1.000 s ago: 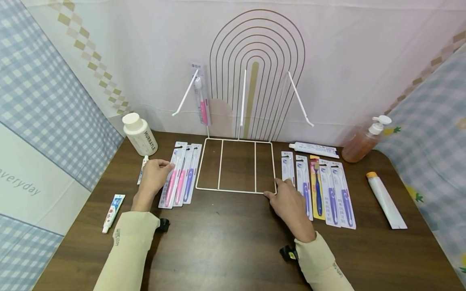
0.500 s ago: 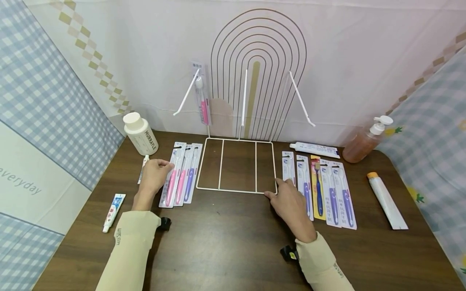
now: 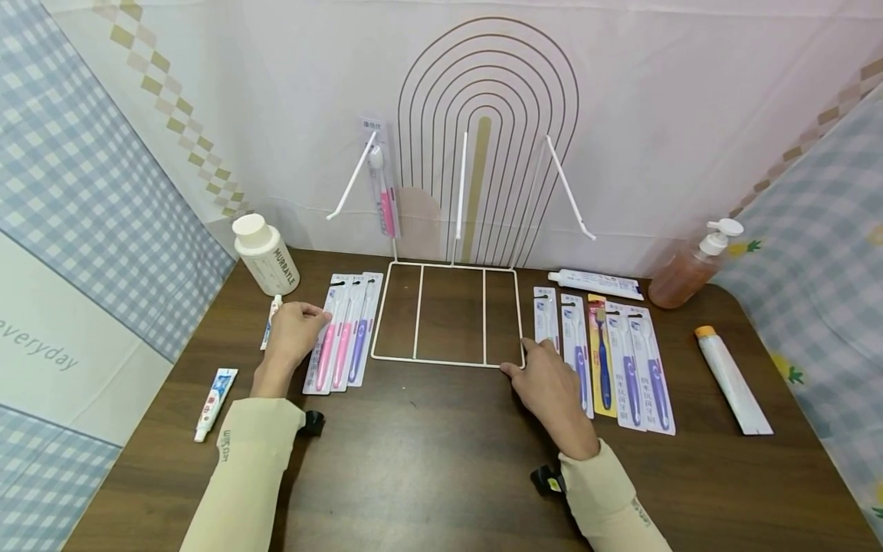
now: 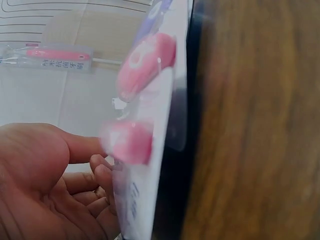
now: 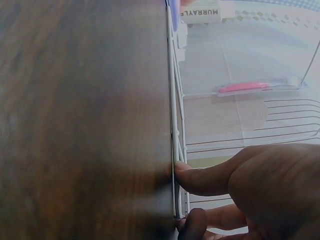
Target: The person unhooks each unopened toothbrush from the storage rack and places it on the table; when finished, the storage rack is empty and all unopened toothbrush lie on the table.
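My left hand (image 3: 297, 333) is at the left edge of a packaged pink toothbrush (image 3: 324, 356), its thumb and fingertips pinching the pack. In the left wrist view the pink handle (image 4: 132, 142) is close to the thumb. Beside it lie a second packaged pink toothbrush (image 3: 341, 356) and a packaged purple toothbrush (image 3: 359, 353). My right hand (image 3: 548, 383) holds the front right corner of a white wire display rack (image 3: 448, 362), thumb on the front bar. From the rack's left hook (image 3: 352, 176) hangs another packaged pink toothbrush (image 3: 386, 203).
Several packaged toothbrushes (image 3: 631, 383) lie right of the rack. A toothpaste tube (image 3: 596, 284) is behind them, and an orange-capped tube (image 3: 734, 383) is farther right. A pump bottle (image 3: 683, 276) and a white bottle (image 3: 265, 257) stand at the back corners. Small tubes (image 3: 215, 402) lie left.
The leftmost pink toothbrush pack has shifted slightly right and toward me, now overlapping its neighbour more. My right hand stays at the rack's corner.
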Available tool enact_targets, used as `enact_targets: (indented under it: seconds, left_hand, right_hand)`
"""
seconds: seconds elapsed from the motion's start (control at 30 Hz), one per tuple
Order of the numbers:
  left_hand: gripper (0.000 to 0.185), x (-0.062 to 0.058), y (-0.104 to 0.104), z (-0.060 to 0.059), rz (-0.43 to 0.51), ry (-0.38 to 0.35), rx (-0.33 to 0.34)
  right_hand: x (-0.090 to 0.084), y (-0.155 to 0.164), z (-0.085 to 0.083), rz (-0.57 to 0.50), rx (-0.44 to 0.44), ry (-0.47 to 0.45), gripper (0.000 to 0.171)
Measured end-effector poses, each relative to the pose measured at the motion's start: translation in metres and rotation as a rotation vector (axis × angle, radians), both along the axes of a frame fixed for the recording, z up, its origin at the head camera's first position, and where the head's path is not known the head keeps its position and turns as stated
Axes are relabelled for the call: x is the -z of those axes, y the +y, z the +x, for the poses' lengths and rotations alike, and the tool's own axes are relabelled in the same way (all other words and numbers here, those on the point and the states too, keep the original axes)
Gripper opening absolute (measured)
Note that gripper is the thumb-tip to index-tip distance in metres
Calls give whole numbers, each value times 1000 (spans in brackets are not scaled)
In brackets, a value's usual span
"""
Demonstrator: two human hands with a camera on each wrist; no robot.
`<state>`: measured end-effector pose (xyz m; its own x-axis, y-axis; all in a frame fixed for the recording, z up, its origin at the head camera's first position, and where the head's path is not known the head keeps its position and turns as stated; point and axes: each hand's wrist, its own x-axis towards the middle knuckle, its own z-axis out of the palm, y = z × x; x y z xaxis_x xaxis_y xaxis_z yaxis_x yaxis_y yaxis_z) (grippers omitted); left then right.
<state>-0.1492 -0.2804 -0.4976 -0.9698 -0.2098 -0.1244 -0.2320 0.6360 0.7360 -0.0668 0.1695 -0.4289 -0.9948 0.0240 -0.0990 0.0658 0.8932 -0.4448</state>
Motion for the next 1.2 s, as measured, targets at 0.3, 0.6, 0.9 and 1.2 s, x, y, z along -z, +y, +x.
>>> enact_targets:
  seconds: [0.3,0.6,0.9,1.2]
  left_hand:
    - [33,1,1,-2,-6,-1,-11]
    - [29,0,1,-1,11,-2,-7]
    - [28,-4,4,5,16,2,-2]
    - [29,-5,0,-10,-114,35,36]
  right_hand:
    - [2,1,-2,4,0,-19,65]
    - [14,6,-7,3,2,-1,69]
    - [-8,-2,2,11,-7,-38,64]
    - [-6,-2,2,0,8,-33,65]
